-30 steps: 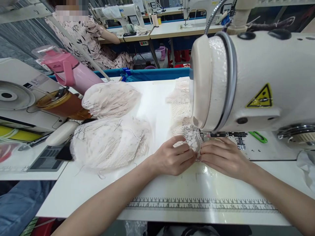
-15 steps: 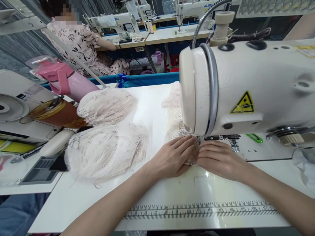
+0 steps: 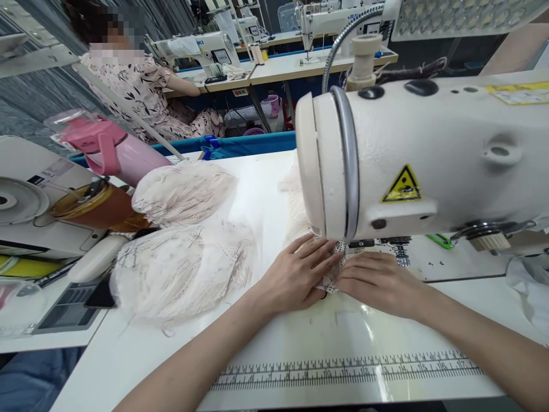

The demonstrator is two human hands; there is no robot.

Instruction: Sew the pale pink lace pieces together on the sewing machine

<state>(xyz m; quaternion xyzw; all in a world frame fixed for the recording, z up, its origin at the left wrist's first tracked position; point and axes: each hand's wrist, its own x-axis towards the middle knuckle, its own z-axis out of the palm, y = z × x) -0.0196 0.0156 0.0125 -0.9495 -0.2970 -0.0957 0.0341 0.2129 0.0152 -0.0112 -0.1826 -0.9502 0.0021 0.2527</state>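
Observation:
Under the head of a white sewing machine [image 3: 386, 149] lies a strip of pale lace fabric [image 3: 329, 281], dotted with small holes. My left hand [image 3: 295, 274] rests on it from the left, fingers stretched out and slightly apart, thumb near the front edge. From the other side, my right hand [image 3: 377, 283] has its fingers pressed together on the lace edge, close to the needle area. More of the lace [image 3: 295, 212] runs back behind the machine head. The machine head and my fingers hide most of the stitching spot.
Two sheer lace bundles [image 3: 184, 274] [image 3: 184, 191] lie left. Beyond them are a pink bottle [image 3: 124, 151], an amber container [image 3: 94, 206] and a dark phone [image 3: 102, 293]. A printed ruler [image 3: 343, 369] lines the front edge. A co-worker [image 3: 128, 86] sits behind.
My left hand's fingers have spread more and moved slightly left, showing more lace between the hands. The view has shifted a little, so the machine appears further left.

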